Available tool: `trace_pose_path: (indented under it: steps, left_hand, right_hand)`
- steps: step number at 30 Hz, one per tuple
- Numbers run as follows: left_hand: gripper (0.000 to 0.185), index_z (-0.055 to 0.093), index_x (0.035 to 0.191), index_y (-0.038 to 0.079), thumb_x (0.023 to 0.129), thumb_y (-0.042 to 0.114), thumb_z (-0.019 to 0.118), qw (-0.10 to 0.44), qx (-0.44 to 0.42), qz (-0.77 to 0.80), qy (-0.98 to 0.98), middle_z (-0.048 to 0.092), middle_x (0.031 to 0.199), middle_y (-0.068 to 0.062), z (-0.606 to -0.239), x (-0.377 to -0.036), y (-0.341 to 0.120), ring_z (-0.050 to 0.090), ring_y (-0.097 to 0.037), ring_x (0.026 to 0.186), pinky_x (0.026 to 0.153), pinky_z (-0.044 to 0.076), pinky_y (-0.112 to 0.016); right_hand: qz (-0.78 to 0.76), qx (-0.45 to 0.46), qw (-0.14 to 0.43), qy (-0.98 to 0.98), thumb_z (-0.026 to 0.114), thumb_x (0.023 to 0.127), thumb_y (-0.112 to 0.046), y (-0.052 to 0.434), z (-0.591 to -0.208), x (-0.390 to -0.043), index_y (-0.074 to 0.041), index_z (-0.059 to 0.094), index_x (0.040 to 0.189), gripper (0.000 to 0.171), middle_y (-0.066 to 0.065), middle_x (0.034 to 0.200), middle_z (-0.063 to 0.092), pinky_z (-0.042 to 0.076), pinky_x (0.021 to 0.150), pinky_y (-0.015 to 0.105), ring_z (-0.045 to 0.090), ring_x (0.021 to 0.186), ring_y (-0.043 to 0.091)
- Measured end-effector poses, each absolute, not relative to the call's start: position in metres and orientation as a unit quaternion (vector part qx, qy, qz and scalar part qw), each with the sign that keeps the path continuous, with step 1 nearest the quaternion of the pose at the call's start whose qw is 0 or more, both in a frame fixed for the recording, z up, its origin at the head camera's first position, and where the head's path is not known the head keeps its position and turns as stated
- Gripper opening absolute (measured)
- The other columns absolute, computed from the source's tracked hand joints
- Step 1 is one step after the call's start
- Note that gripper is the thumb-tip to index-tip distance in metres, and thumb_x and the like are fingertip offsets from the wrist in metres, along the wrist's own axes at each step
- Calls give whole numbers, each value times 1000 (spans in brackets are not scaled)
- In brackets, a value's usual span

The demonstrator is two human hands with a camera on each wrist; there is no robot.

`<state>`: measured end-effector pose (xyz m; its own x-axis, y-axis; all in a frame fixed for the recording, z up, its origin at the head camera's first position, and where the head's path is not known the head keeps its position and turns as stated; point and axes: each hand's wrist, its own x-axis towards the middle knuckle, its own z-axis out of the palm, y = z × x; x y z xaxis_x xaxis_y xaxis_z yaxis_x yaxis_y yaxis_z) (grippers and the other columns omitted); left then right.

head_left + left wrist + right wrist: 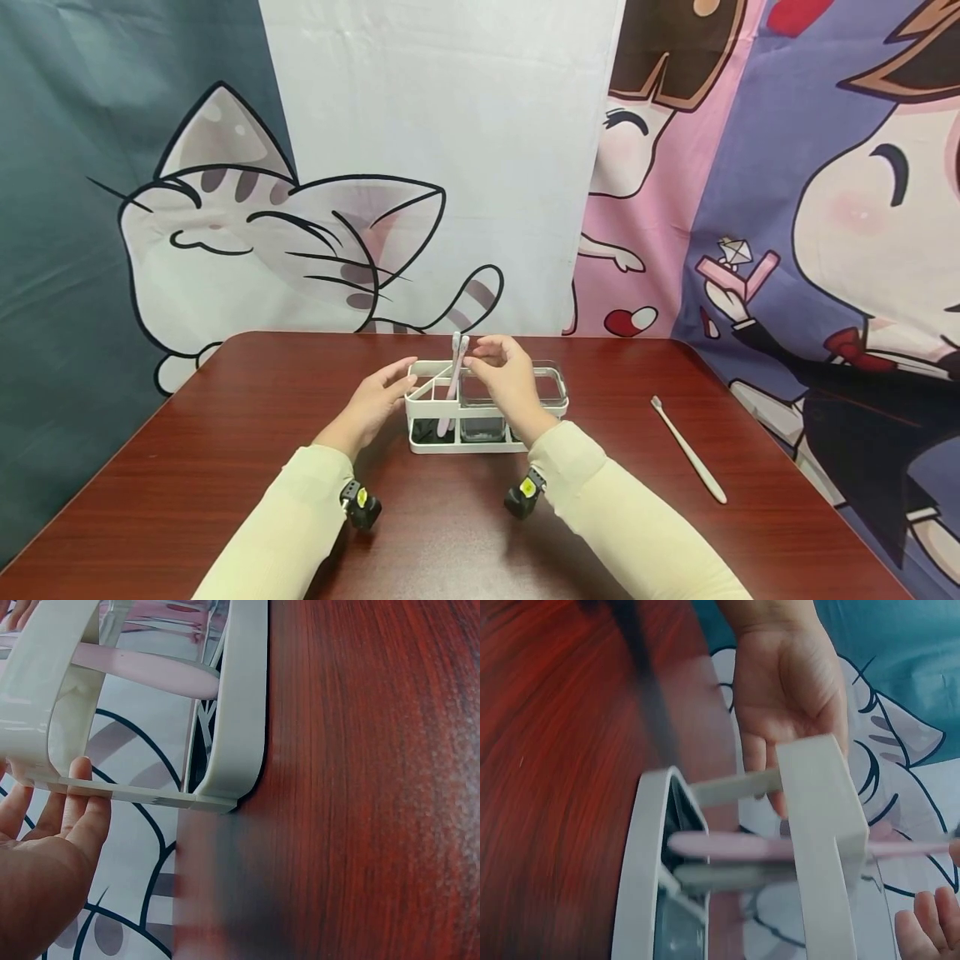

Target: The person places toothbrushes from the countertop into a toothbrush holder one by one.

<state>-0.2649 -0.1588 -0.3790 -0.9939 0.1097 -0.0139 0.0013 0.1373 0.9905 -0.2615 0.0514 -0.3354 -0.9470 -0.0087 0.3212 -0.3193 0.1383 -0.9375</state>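
You get bright, even light from above in the head view, with soft shadows under both forearms and a dull sheen on the near part of the table (pixel 465 533). That view is sharp from edge to edge, with little bending at the sides. Your left wrist view smears low down, where the wood meets the backdrop. Your right wrist view is blurred throughout; the rack (pixel 821 825) and the pink toothbrush (pixel 780 846) look soft.

The table (pixel 225 433) is finished in glossy red-brown wood grain; the rack (pixel 427 442) is made of smooth white plastic (slightly shiny).
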Motion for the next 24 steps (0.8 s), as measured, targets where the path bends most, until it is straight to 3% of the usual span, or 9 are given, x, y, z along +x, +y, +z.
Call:
trace_pose_path:
  steps: [9,15,24]
  left_hand:
    - [53,34,150,8,101,20,51,47,39,655,753,32,152,-18,-377,-264,-159,44,-36,132,112,32,-46]
    - [53,34,150,9,101,21,51,46,39,654,754,32,152,-18,-377,-264,-158,43,-36,132,112,32,-46]
    - [51,36,149,9,101,19,50,37,34,653,756,33,151,-19,-379,-264,-157,47,-35,129,111,33,-47]
  right_hand:
    - [545,128,153,-814,74,84,-15,82,-340,-266,-9,64,114,32,10,108,69,54,82,39,65,102,24]
    - [477,160,172,-847,74,85,-15,104,-344,-265,-10,63,118,35,10,111,68,56,78,40,65,103,28]
    - [462,142,193,-854,73,86,-13,136,-349,-269,-6,61,121,38,13,115,65,53,90,45,61,109,29]
